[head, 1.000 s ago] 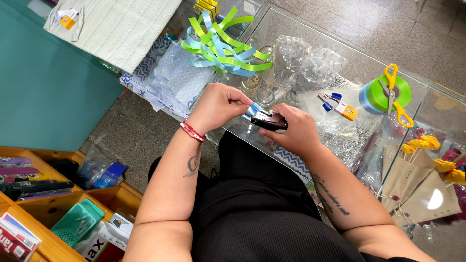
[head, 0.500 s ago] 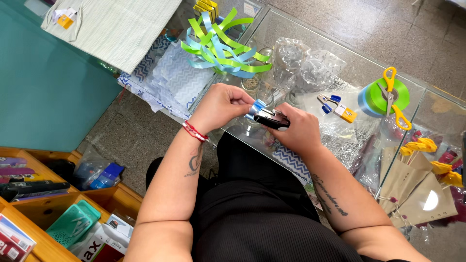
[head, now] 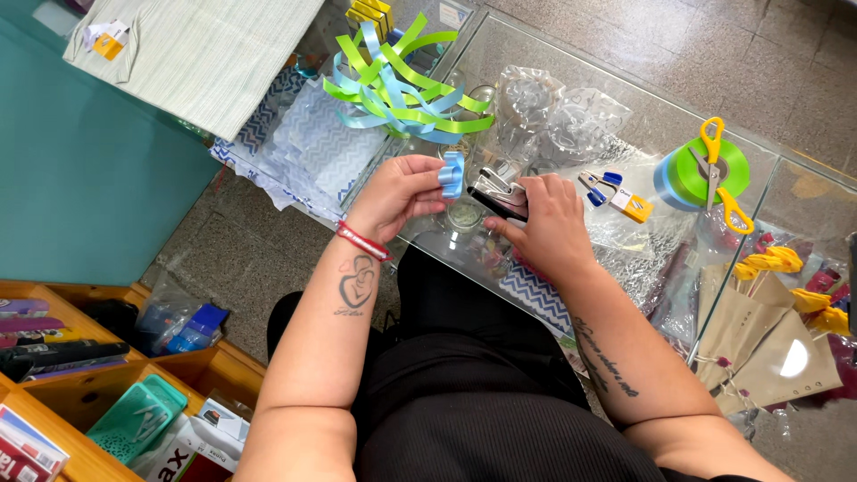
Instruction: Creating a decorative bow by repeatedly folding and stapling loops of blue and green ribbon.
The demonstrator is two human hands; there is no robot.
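The left hand [head: 397, 192] holds a ribbon bow [head: 453, 173] just left of the stapler [head: 498, 196], which sits under the right hand [head: 546, 228]; both are over the near edge of the bench [head: 643, 116]. Behind them on the bench lies a pile of ribbon strips [head: 393, 85], with crumpled plastic bags [head: 553, 112] to its right. Further right, scissors [head: 719, 170] rest on a ribbon roll [head: 687, 174], and paper bags [head: 759, 330] lie nearer on the right.

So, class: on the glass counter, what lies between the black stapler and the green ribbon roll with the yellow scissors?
In the head view, small blue and yellow clips on clear cellophane lie between the black stapler and the green ribbon roll.
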